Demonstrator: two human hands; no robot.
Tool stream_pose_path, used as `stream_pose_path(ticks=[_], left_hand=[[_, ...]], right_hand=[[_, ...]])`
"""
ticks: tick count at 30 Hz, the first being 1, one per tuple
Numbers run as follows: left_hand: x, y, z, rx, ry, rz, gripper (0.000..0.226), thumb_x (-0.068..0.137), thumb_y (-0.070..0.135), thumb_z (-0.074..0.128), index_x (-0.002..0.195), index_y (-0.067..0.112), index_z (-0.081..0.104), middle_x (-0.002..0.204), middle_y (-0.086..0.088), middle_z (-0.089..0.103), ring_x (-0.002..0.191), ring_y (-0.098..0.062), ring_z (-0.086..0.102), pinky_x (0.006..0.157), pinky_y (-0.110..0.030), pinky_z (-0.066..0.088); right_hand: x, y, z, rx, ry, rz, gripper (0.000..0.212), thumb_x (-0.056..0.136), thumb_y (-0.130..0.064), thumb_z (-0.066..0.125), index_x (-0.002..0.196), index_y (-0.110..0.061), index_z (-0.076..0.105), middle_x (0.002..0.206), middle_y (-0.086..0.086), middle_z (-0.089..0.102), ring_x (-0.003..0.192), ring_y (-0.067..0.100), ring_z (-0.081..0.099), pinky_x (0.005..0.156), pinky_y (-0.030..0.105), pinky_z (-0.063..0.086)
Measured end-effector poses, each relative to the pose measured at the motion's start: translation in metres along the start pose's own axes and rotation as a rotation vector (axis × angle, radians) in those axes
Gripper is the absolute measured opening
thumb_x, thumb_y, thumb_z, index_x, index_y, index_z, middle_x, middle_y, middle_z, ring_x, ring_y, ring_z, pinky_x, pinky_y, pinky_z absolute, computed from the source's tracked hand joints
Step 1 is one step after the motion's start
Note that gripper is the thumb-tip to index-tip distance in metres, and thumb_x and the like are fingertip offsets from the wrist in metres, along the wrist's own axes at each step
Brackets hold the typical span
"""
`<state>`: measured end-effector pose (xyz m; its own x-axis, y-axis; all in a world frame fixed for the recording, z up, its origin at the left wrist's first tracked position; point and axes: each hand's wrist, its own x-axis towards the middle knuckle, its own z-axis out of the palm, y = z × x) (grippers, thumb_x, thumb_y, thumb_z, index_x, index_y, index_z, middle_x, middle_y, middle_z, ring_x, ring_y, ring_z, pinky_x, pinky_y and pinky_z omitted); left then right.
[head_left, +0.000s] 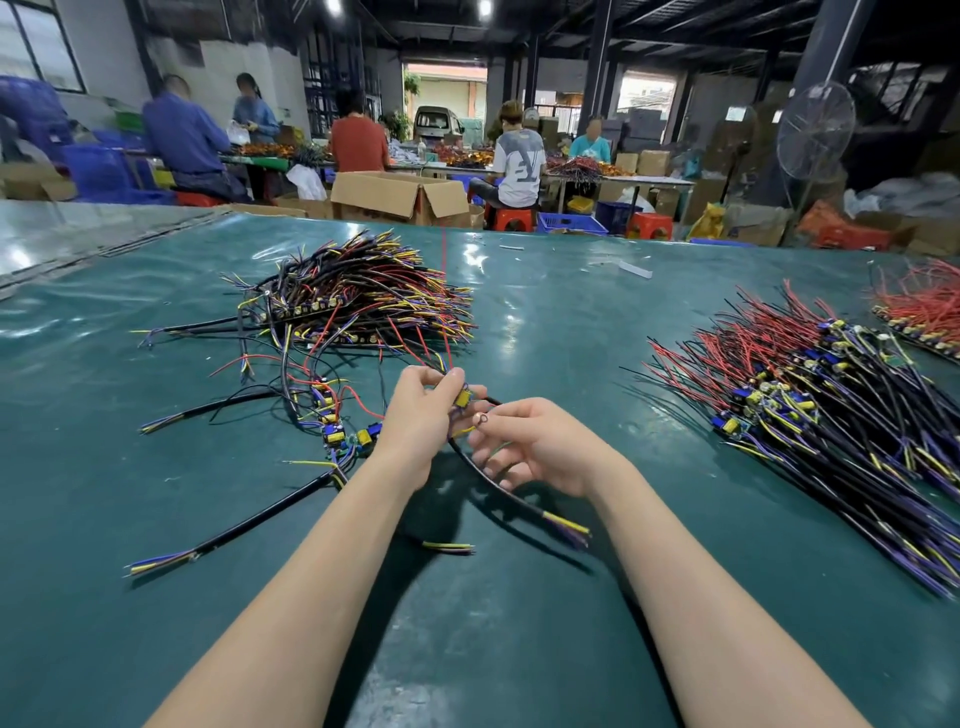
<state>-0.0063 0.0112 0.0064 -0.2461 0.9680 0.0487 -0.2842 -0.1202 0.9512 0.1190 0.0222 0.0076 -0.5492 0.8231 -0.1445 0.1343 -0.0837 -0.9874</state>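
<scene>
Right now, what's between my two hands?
Head view: a black cable with a yellow part; left hand grips it, right hand pinches its wire.

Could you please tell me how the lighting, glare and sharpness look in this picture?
Head view: ceiling lamps throw white glare patches on the green table cover; the left hand and right hand, holding the small board and black cable, are sharp, with a soft shadow beneath; the wide lens makes the pillar lean; the doorway is blown out.
</scene>
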Motion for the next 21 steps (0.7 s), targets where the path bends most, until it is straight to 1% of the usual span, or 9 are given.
stream_pose_path(ticks=[5,7,9,11,14,15,17,19,21], left_hand=[[0.0019,-0.0024,0.0001,-0.019,0.044,0.038,0.017,0.095,0.012,0.048,0.083,0.014,0.036,0.08,-0.014,0.062,0.056,-0.011,0.064,0.052,-0.019,0.054],[0.0026,-0.0019,-0.0019,-0.009,0.036,0.053,0.018,0.092,0.01,0.054,0.086,0.016,0.038,0.083,-0.012,0.062,0.063,-0.013,0.063,0.055,-0.019,0.054],[0.0019,-0.0013,-0.0028,0.03,0.007,0.059,0.022,0.088,0.006,0.06,0.088,0.017,0.041,0.082,-0.009,0.061,0.065,-0.013,0.062,0.058,-0.021,0.052],[0.0005,-0.0017,-0.0012,0.092,-0.031,0.078,0.018,0.086,0.002,0.061,0.092,0.011,0.046,0.077,-0.008,0.06,0.061,-0.012,0.06,0.059,-0.02,0.051],[0.0004,-0.0001,0.0006,0.142,-0.014,0.137,0.009,0.086,0.004,0.062,0.092,0.002,0.056,0.069,-0.005,0.061,0.054,-0.007,0.057,0.058,-0.02,0.049],[0.0012,0.0009,-0.0002,0.147,0.026,0.158,0.005,0.085,0.006,0.063,0.086,0.004,0.058,0.066,-0.005,0.06,0.053,-0.008,0.055,0.059,-0.023,0.048],[0.0032,0.001,-0.0027,0.153,0.113,0.179,0.013,0.084,0.01,0.065,0.072,0.01,0.059,0.067,-0.008,0.06,0.057,-0.013,0.051,0.065,-0.03,0.045],[0.0032,-0.0011,-0.0032,0.146,0.135,0.164,0.02,0.085,0.01,0.065,0.066,0.015,0.057,0.073,-0.012,0.063,0.066,-0.02,0.053,0.072,-0.036,0.047],[0.0028,-0.0032,-0.0031,0.144,0.119,0.147,0.022,0.085,0.009,0.064,0.066,0.015,0.056,0.073,-0.011,0.065,0.066,-0.02,0.057,0.07,-0.034,0.053]], right_hand=[[0.0004,0.0017,0.0031,0.109,-0.124,0.024,0.022,0.091,0.004,0.044,0.085,-0.01,0.059,0.07,0.007,0.062,0.058,0.015,0.066,0.06,0.029,0.057],[0.0016,0.002,0.0058,0.176,-0.132,0.027,0.018,0.092,0.001,0.045,0.087,-0.01,0.059,0.07,0.007,0.064,0.057,0.016,0.066,0.058,0.028,0.058],[0.0027,0.0018,0.0069,0.213,-0.101,0.027,0.017,0.091,0.001,0.048,0.084,-0.009,0.059,0.062,0.003,0.064,0.052,0.013,0.064,0.049,0.022,0.054],[0.0036,0.0029,0.0069,0.162,-0.038,0.024,0.02,0.088,0.007,0.048,0.079,-0.009,0.058,0.056,0.002,0.06,0.045,0.009,0.057,0.039,0.016,0.042],[0.0048,0.0039,0.0059,0.088,0.035,-0.017,0.021,0.084,0.011,0.05,0.076,-0.007,0.056,0.051,0.002,0.055,0.04,0.008,0.047,0.036,0.014,0.032],[0.0045,0.0031,0.0046,0.065,0.058,-0.041,0.02,0.084,0.012,0.051,0.076,-0.006,0.055,0.051,0.002,0.055,0.039,0.008,0.047,0.036,0.014,0.032],[0.0031,0.0007,0.0015,-0.003,0.092,-0.056,0.02,0.083,0.013,0.052,0.076,-0.006,0.055,0.054,0.003,0.056,0.04,0.007,0.052,0.037,0.015,0.039],[0.0021,-0.0005,0.0005,-0.112,0.118,-0.028,0.024,0.084,0.013,0.053,0.074,-0.009,0.054,0.057,0.002,0.057,0.041,0.006,0.057,0.04,0.016,0.045],[0.0039,-0.0008,0.0017,-0.323,0.201,-0.045,0.027,0.082,0.011,0.055,0.071,-0.013,0.053,0.058,0.002,0.054,0.041,0.005,0.054,0.043,0.015,0.043]])
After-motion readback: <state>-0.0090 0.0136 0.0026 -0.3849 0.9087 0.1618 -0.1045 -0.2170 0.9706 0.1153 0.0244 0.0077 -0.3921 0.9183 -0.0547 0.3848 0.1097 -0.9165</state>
